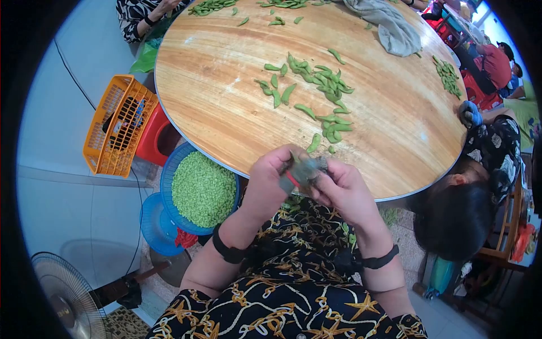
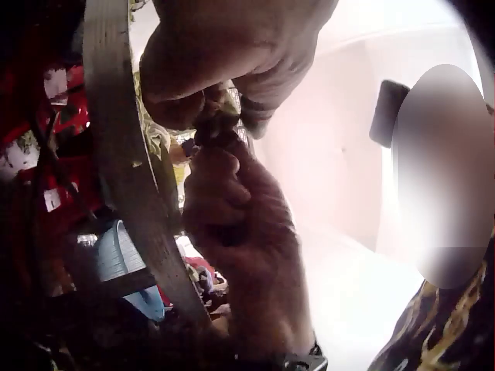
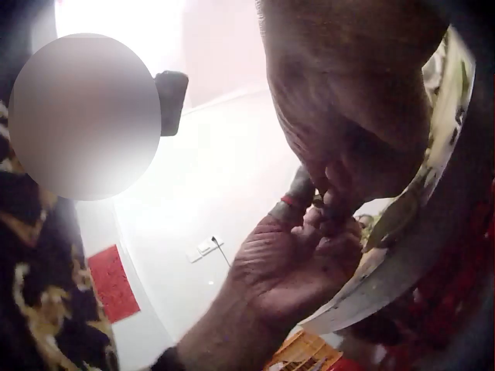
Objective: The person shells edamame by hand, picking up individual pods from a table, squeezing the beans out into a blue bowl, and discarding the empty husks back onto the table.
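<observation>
My left hand (image 1: 270, 179) and right hand (image 1: 349, 189) meet just over the near edge of the round wooden table (image 1: 226, 107). Between their fingertips they pinch a green bean pod (image 1: 294, 157), mostly hidden by fingers and blurred. A grey wrap with a red band (image 3: 288, 201) covers the left thumb; the right hand's fingers curl inward. Loose bean pods (image 1: 324, 79) lie scattered beyond the hands. Left of my lap, a blue basket (image 1: 167, 181) holds many shelled green beans (image 1: 203, 192).
An orange crate (image 1: 93, 141) sits by a red stool (image 1: 148, 133) at left, with a fan (image 1: 68, 294) below. A grey cloth (image 1: 395, 34) and more pods (image 1: 447, 76) lie on the table's far side. Another person (image 1: 460, 217) sits close at right.
</observation>
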The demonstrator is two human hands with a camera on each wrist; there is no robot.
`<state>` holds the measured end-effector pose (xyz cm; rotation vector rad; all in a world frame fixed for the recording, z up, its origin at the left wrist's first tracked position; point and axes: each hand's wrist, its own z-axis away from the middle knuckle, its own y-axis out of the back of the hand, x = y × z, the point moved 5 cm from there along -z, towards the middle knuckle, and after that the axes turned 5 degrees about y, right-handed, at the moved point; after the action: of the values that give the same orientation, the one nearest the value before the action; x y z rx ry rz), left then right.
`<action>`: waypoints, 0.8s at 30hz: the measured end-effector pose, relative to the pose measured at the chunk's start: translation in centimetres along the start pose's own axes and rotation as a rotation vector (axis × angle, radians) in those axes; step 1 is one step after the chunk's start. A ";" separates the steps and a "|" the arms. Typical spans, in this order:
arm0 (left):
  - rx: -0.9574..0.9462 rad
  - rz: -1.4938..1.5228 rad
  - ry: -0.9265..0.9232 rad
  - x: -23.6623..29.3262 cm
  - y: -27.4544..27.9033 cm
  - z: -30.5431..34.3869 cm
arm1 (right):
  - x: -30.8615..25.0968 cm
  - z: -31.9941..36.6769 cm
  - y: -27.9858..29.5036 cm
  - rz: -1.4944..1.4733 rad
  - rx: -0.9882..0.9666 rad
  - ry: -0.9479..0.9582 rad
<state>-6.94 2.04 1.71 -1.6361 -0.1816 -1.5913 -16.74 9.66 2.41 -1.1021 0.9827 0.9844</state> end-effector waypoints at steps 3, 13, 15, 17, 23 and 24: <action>0.087 -0.295 -0.073 0.7 0.1 0.2 | -1.0 0.0 0.4 0.288 0.125 0.088; -0.011 -0.220 0.000 1.3 0.8 -0.5 | -1.7 -0.5 1.4 0.472 0.333 0.263; 0.074 -0.498 -0.042 2.2 0.0 -0.2 | -2.5 -0.6 1.2 0.439 0.317 0.235; 0.100 -0.613 -0.089 2.2 -0.2 -0.1 | -2.2 -0.8 1.0 0.418 0.280 0.259; 0.104 -1.060 -0.317 2.4 -1.0 -0.1 | -2.0 -0.4 1.4 0.758 0.422 0.273; 0.103 -1.212 -0.344 2.4 -1.3 0.0 | -1.9 -0.5 1.3 0.756 0.422 0.273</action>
<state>-7.32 1.85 4.43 -1.7845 -1.6511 -2.0064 -18.56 9.18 3.86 -0.5035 1.8098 1.1521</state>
